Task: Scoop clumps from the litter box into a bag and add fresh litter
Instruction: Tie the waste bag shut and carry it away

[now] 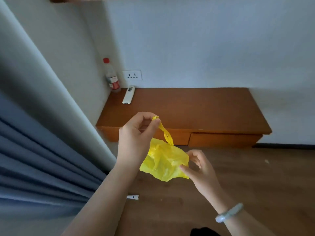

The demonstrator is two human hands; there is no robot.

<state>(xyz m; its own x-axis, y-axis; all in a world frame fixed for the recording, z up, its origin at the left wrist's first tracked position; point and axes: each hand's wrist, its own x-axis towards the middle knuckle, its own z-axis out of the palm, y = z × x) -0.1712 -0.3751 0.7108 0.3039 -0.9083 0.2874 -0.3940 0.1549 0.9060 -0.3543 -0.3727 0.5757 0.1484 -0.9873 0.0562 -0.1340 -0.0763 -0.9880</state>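
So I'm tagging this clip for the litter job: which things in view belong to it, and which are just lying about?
Belongs to the job:
- yellow plastic bag
- left hand, pinching the bag's handle
- right hand, gripping the bag's edge

Just lying about:
- plastic bottle with red cap, on the low wooden cabinet
- white remote, on the cabinet
- small white scrap on the floor

No litter box or scoop shows.

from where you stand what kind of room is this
Probably a bedroom or living room in a home: a low wooden cabinet against a white wall, a wall socket above it, a blue curtain at the left, and wood flooring.
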